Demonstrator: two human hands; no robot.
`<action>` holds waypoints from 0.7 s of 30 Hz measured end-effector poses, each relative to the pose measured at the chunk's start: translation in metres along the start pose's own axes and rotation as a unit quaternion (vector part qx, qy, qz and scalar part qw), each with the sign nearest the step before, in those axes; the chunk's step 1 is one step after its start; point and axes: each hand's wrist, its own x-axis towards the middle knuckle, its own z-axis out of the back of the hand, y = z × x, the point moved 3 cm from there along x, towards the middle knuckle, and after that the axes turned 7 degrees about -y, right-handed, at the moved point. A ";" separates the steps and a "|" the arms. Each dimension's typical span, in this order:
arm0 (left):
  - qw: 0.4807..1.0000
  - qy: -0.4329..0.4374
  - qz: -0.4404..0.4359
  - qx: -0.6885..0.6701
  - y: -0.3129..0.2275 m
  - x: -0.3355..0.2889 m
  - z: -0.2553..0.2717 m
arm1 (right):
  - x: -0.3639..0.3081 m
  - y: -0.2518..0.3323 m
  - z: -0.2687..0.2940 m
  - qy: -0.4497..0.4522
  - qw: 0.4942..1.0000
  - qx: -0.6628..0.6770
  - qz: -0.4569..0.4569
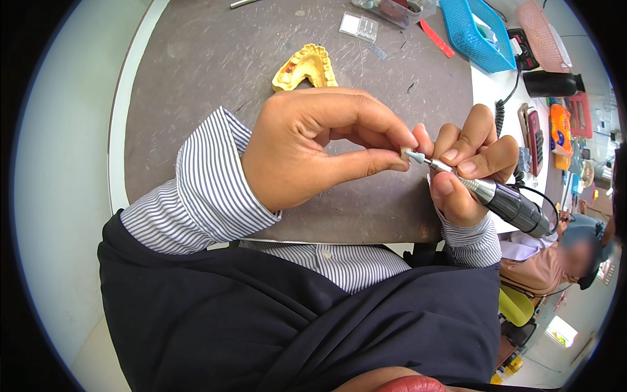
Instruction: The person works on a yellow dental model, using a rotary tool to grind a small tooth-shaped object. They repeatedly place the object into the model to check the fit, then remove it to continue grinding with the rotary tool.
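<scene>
Rotary handpiece (513,208) and small pale piece (405,153), worked together above the near right part of a scratched brown tabletop (215,65). Left hand (307,140): thumb and index finger are pinched nearly together, with the pale piece between their tips; the other fingers curl behind, partly hidden. Right hand (477,160): thumb and fingers are closed around the slim metal front of the handpiece, whose dark body slants toward the near right. A pale blue conical bit (416,157) points left at the pale piece; whether the two touch cannot be told.

Just beyond the left hand lies a yellow dental cast (307,65), its arch curving toward the far side, with a reddish patch on its left limb. Farther off, to the right of the cast, are a small clear case (358,27), a red strip (437,38) and a blue basket (467,39). At right, a black bottle (552,83) lies beyond a maroon phone (535,140); nearer, another person (532,273) is seated.
</scene>
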 end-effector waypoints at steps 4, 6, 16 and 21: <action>1.000 -0.006 0.020 -0.021 -0.001 -0.001 -0.001 | -0.001 -0.002 0.001 -0.017 1.000 0.019 -0.009; 0.999 -0.004 0.030 -0.036 0.000 -0.001 -0.001 | -0.002 -0.002 -0.001 -0.024 0.999 0.026 -0.008; 0.996 0.000 0.055 -0.071 0.003 -0.001 -0.003 | 0.000 0.000 0.002 0.001 1.000 0.002 -0.003; 0.995 0.019 0.067 -0.077 0.001 0.000 -0.002 | -0.001 -0.001 0.001 -0.023 0.999 0.029 -0.013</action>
